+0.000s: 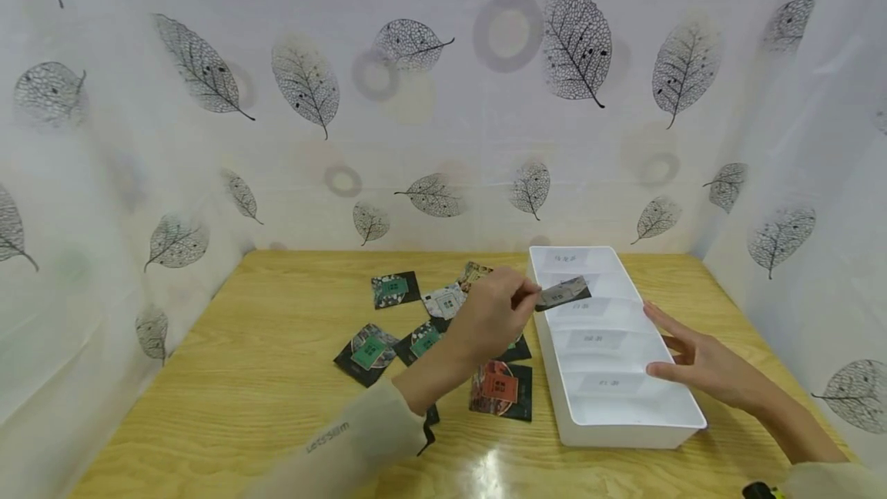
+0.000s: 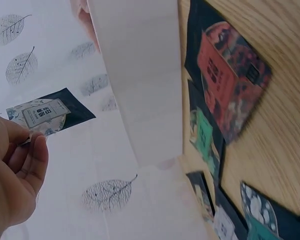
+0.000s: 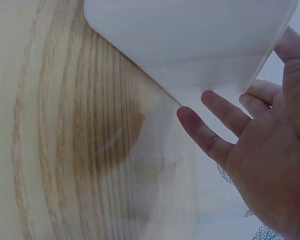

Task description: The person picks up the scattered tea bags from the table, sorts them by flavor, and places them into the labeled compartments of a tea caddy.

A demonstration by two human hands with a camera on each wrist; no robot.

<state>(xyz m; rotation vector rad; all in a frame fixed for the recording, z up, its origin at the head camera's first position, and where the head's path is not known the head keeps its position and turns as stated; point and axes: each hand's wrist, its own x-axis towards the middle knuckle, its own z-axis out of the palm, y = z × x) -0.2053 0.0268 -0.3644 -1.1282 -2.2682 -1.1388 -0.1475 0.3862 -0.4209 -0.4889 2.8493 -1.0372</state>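
My left hand pinches a dark sachet with a pale label by its edge, thumb against fingers. The sachet is over the white divided box, near its left rim. In the left wrist view the left hand grips the same sachet at one corner. My right hand rests against the box's right side, thumb at the rim. The right wrist view shows the right hand with fairly straight fingers touching the outer wall of the box.
Several sachets lie on the wooden table left of the box, including a red-labelled sachet and a green-labelled sachet. My left forearm covers some. Paper labels mark the box's compartments. A leaf-patterned curtain hangs behind the table.
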